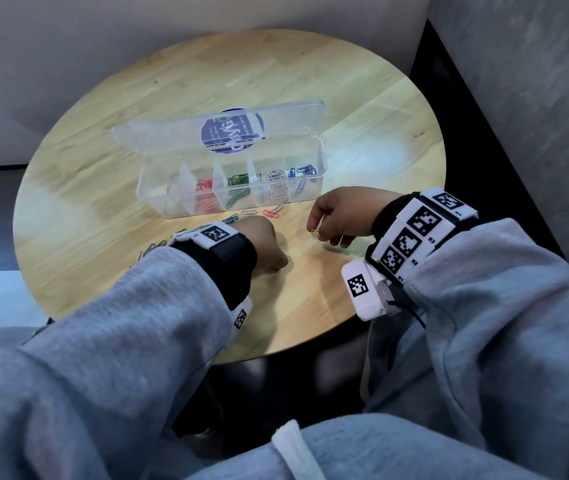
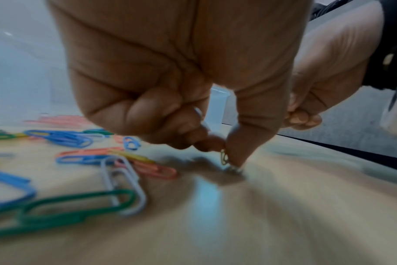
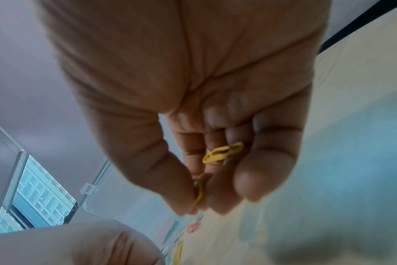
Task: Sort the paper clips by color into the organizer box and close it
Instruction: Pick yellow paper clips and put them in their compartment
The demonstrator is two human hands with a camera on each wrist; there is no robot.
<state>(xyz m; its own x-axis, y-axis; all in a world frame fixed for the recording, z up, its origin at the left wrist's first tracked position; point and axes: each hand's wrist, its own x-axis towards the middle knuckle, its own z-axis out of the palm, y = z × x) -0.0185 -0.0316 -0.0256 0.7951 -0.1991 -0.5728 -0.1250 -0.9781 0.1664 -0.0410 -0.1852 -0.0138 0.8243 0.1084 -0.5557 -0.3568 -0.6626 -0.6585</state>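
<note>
At the left of the head view, loose paper clips in blue, green and other colours lie scattered on the round wooden surface, partly hidden behind a grey sleeve. In the left wrist view the same scatter fills the left half of the frame: blue, green, orange, yellow and white clips, some overlapping.

Just right of them, low in the middle of the head view, the left hand is curled downward with its fingertips at the surface. The left wrist view shows its thumb and forefinger pinching a small pale clip right at the surface, with another clip tucked among the curled fingers.

Above it, in the centre of the head view, the clear organizer box stands open, its lid tipped back. Red, green, white and blue clips sit in separate compartments, left to right; the leftmost compartment looks bare. A few red and white clips lie on the surface just in front of the box.

To the right, the right hand hangs just above the surface, fingers curled, pinching a yellow clip between thumb and forefinger. The right wrist view shows a second yellow clip held against its curled fingers.
</note>
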